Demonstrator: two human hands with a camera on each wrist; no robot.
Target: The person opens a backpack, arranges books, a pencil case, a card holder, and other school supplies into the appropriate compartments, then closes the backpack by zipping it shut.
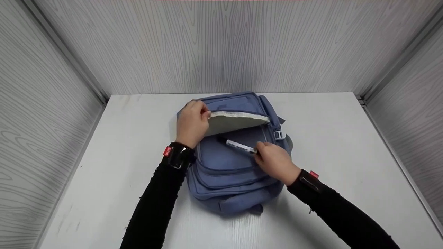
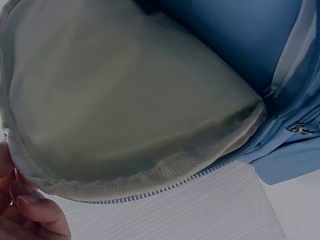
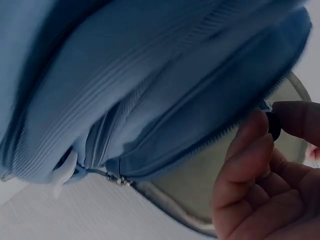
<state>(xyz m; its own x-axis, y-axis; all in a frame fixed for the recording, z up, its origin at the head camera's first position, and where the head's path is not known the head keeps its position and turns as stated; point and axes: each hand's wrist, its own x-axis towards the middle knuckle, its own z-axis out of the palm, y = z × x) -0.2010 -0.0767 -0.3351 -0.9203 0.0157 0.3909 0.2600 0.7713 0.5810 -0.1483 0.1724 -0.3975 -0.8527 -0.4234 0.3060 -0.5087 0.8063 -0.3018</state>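
Observation:
A blue backpack (image 1: 228,152) lies on the white table with its front flap (image 1: 235,121) lifted, baring a pale lining. My left hand (image 1: 192,121) pinches the flap's edge at its left side; in the left wrist view the fingertips (image 2: 37,205) grip the zippered rim. Over the opening, my right hand (image 1: 275,159) holds a marker (image 1: 239,146) with a white barrel by one end. Its black end points left, toward the pocket under the flap. In the right wrist view the thumb and fingers pinch the marker's dark end (image 3: 273,125).
A white buckle (image 1: 279,135) sits on the backpack's right side. Bare white tabletop (image 1: 138,145) surrounds the bag. Grey wood-grain panels (image 1: 225,45) stand behind and at both sides.

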